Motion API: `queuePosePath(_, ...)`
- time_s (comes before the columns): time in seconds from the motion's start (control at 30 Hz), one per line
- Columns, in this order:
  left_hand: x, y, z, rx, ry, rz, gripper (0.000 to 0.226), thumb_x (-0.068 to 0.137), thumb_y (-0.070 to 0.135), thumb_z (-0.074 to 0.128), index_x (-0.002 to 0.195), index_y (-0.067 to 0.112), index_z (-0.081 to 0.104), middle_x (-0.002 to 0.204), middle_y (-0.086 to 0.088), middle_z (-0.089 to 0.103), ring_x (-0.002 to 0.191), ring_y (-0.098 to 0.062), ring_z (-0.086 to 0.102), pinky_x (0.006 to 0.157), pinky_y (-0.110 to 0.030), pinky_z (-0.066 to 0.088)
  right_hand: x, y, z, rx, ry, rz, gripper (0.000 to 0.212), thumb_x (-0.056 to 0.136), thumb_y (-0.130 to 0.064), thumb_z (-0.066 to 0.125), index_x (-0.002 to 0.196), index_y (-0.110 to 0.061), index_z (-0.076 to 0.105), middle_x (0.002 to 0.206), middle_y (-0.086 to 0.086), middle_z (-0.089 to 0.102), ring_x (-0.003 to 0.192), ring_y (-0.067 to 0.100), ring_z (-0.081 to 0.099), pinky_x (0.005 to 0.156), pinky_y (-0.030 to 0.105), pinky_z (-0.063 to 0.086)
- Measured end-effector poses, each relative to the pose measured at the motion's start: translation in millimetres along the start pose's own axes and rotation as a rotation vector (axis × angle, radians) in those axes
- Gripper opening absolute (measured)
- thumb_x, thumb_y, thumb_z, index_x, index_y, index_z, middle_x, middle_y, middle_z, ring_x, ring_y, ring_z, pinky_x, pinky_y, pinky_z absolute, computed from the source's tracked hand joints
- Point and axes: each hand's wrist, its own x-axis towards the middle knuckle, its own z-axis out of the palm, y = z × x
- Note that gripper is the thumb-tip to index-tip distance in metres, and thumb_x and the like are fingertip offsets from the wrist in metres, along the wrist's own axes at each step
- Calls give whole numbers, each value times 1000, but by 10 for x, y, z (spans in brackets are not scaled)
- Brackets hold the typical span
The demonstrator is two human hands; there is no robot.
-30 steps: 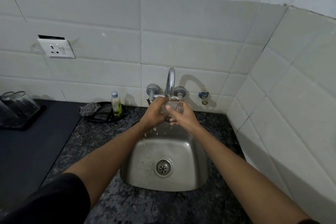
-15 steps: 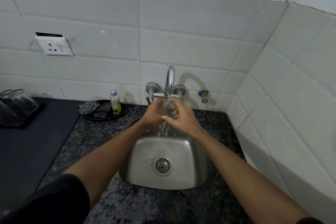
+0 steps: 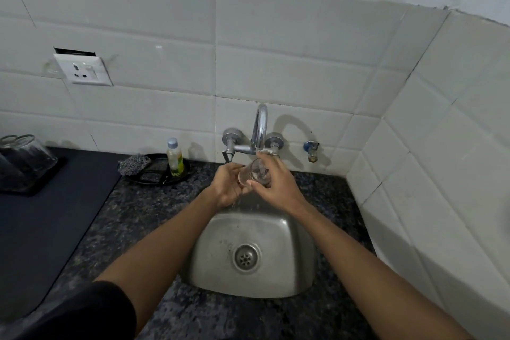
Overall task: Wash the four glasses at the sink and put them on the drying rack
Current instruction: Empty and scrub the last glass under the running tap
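Note:
A clear glass [image 3: 254,174] is tilted on its side under the tap spout [image 3: 260,127], its mouth turned to the left. My right hand [image 3: 276,185] wraps around its body and base. My left hand [image 3: 227,185] touches its rim, fingers at the mouth. Both hands hover over the back edge of the steel sink [image 3: 292,270]. At the far left, upturned glasses [image 3: 20,157] stand on the black drying rack [image 3: 52,171], partly cut off by the frame edge.
A black dish [image 3: 154,176] with a steel scrubber [image 3: 133,164] and a small soap bottle [image 3: 174,157] sits left of the tap. A dark mat [image 3: 41,229] covers the left counter. Tiled walls close in behind and on the right.
The glass has tipped from upright to sideways, and water that was pouring out half a second ago has stopped. My hands have stayed under the tap.

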Motion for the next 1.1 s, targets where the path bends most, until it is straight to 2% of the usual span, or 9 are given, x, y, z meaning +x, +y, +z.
queuePosePath(0.13,117,-67,23,161,-31,49,44,102,32,45,121,0,70,119,-20,64,104,-34,58,78,-37,48,73,43,74,36,-33,84,86,85,-51,79,156,-23,37,146,1,51,122,15,59,103,34,52)
queuePosePath(0.23,89,-70,72,87,-8,31,37,104,32,47,108,8,75,108,-13,71,97,-26,67,80,-37,57,126,88,134,36,-37,92,82,85,-53,76,152,-26,39,143,-1,51,119,15,59,101,38,56)
queuePosePath(0.33,118,-69,90,-39,11,7,35,104,31,50,110,4,71,101,-13,74,89,-24,71,73,-37,62,132,111,126,-146,42,-98,65,89,-40,75,144,-15,53,140,4,50,128,18,49,108,34,49)
queuePosePath(0.47,180,-108,94,-112,83,-32,33,105,29,44,104,5,66,83,-7,70,67,-19,69,56,-31,57,192,155,83,-433,53,-496,23,95,-20,65,111,-5,71,121,13,63,117,27,55,103,42,48)
queuePosePath(0.6,234,-126,131,-137,144,0,33,100,30,46,91,6,67,79,-8,67,65,-20,66,57,-30,53,346,61,54,-424,-287,-228,27,100,-26,59,124,-13,63,124,8,66,118,26,57,94,42,51)
queuePosePath(0.77,225,-74,203,-131,151,17,39,101,25,41,85,2,68,72,-9,66,57,-20,64,45,-25,48,770,-133,-64,-295,-706,77,23,102,-25,52,107,-11,70,97,7,75,89,22,73,67,43,63)
queuePosePath(0.87,253,-85,192,-178,167,29,50,103,24,36,80,-1,73,76,-14,71,62,-23,69,50,-29,55,900,-196,-92,-225,-865,217,25,106,-24,50,118,-11,69,106,7,77,94,13,77,74,43,66)
queuePosePath(1.0,309,-96,102,-98,194,-5,24,83,30,68,93,9,65,85,-10,58,71,-22,56,55,-31,48,936,-209,-76,-500,-951,-72,18,103,-21,57,105,-9,70,91,-2,71,72,11,65,78,41,61)
queuePosePath(1.1,224,-32,93,-18,170,-100,16,91,21,55,86,12,66,71,-3,61,60,-18,59,44,-28,52,786,-163,-13,-793,-880,-294,12,101,-28,61,102,-18,67,90,-3,61,81,16,54,80,38,50)
